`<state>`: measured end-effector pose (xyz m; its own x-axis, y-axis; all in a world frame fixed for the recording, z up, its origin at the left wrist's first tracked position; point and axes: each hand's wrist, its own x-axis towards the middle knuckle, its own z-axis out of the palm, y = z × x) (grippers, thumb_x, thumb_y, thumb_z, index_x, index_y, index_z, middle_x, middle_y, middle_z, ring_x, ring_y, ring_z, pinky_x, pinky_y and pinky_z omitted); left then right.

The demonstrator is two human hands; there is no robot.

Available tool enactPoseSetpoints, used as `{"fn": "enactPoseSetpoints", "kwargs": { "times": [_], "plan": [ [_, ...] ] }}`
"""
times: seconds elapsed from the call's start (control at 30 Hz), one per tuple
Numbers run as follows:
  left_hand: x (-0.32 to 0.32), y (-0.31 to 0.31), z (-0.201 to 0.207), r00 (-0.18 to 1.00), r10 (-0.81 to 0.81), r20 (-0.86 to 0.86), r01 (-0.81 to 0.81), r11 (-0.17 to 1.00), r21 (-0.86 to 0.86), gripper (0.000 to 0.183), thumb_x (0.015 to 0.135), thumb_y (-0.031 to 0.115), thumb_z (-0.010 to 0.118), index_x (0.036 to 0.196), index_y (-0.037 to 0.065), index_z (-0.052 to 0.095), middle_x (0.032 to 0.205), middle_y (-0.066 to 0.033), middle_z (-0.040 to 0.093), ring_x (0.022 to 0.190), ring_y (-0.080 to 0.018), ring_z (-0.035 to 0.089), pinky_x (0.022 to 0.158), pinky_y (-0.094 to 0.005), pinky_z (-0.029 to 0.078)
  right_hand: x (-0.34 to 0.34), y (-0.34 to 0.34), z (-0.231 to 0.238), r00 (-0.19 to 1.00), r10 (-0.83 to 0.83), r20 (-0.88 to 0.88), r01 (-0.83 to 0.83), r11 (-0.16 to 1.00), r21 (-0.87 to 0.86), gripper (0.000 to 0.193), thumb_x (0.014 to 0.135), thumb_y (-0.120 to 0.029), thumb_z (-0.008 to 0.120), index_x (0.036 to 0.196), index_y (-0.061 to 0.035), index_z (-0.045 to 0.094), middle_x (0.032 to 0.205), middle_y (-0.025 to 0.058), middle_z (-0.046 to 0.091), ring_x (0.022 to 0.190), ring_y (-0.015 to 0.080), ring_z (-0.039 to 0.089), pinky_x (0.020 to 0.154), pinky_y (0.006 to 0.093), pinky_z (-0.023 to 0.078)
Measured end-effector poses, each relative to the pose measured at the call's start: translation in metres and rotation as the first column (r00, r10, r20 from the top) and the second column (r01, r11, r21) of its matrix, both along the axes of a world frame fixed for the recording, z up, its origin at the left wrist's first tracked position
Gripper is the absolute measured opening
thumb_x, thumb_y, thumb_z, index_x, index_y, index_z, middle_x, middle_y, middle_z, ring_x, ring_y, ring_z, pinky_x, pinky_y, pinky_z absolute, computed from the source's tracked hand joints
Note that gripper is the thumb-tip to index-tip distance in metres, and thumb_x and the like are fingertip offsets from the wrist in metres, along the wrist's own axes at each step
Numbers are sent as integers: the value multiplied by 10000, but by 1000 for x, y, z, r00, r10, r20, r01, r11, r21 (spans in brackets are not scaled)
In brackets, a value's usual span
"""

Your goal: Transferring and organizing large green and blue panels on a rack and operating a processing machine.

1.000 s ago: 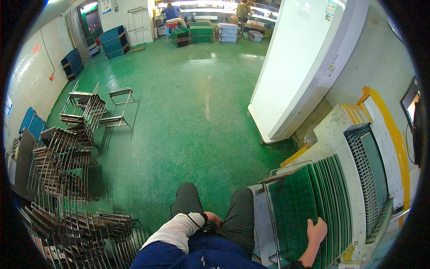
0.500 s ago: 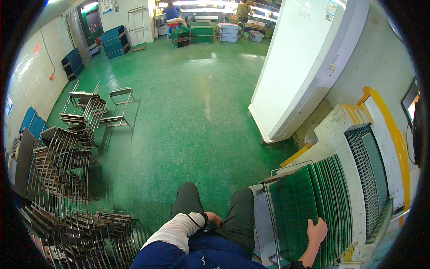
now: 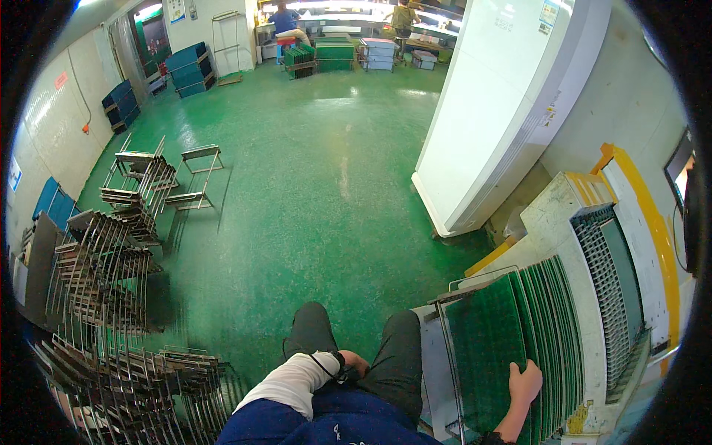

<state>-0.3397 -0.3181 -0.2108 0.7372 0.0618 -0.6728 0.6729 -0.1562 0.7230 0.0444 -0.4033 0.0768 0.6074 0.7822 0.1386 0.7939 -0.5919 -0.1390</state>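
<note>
At my right side, a row of thin green boards (image 3: pixel 486 348), much like circuit-board panels, stands on edge in a wire rack (image 3: pixel 443 326). My right hand (image 3: pixel 526 382) is closed at the near edge of one of the front boards, thumb on one side and fingers bent over the other. Between my thighs lies my left hand (image 3: pixel 354 365), low in my lap and away from the boards; its fingers are mostly hidden.
A machine with a ridged slot (image 3: pixel 604 297) adjoins the rack on the right. Beyond it rises a tall white cabinet unit (image 3: pixel 493 111). Stacked metal racks (image 3: pixel 104 274) crowd the left. People sit at a lit bench (image 3: pixel 356 15) far off, near boxes of green boards (image 3: pixel 334 55).
</note>
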Motion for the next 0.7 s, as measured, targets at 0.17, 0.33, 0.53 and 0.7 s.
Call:
{"fn": "enactPoseSetpoints", "kwargs": {
  "times": [0.17, 0.33, 0.53, 0.7],
  "plan": [
    [6, -2, -12, 996, -84, -43, 84, 996, -6, 505, 725, 234, 604, 1216, 118, 585, 1087, -87, 649, 975, -265, 606, 814, -399, 460, 0, 3, 1, 1000, 3, -6, -3, 998, -70, 434, 719, -274, 710, 1001, 45, 629, 895, 231, 643, 863, 388, 618, 770, 448, 484],
    [5, -2, -7, 997, -68, -39, 71, 995, 69, 492, 725, 209, 585, 1204, 100, 590, 1092, -105, 648, 994, -272, 608, 821, -407, 460, 4, 1, -3, 1000, -9, 0, 9, 997, -72, 443, 721, -275, 711, 1016, 43, 623, 927, 235, 637, 894, 387, 610, 790, 446, 478],
    [-1, -1, 4, 997, -73, 10, 71, 992, 100, 441, 722, 192, 576, 1148, 86, 620, 1042, -100, 662, 921, -275, 621, 765, -433, 470, -11, 3, 11, 1000, 6, 15, -5, 999, -43, 353, 718, -253, 711, 929, 18, 626, 865, 219, 637, 834, 393, 609, 744, 459, 477],
    [-12, -6, -6, 992, 47, 121, -51, 998, 35, 431, 717, 181, 579, 1134, 83, 628, 1022, -88, 666, 892, -267, 623, 745, -431, 471, -16, 5, 12, 999, 26, 44, -26, 1000, 0, 290, 716, -229, 711, 862, 4, 619, 816, 207, 635, 786, 397, 609, 700, 466, 475]
  ]
}}
